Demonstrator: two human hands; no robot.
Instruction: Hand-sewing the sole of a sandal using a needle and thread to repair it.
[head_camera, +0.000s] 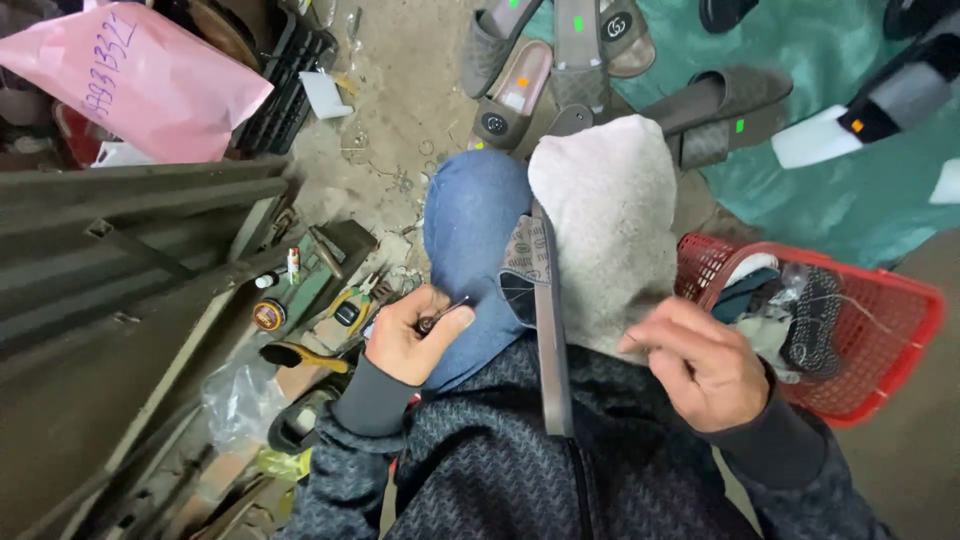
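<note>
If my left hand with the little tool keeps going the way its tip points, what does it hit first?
The left hand holds a small awl-like tool pointing right, toward the grey slide sandal standing on edge on the lap. It would probably meet the sandal's patterned strap first, though depth is hard to judge.

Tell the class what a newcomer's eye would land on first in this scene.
At the centre, a slide sandal stands on edge across the person's lap beside a pale cloth over the knee. The left hand pinches a small thin tool just left of it, while the right hand sits curled at the cloth's lower edge. A red basket glows at right, a pink bag at top left.
</note>
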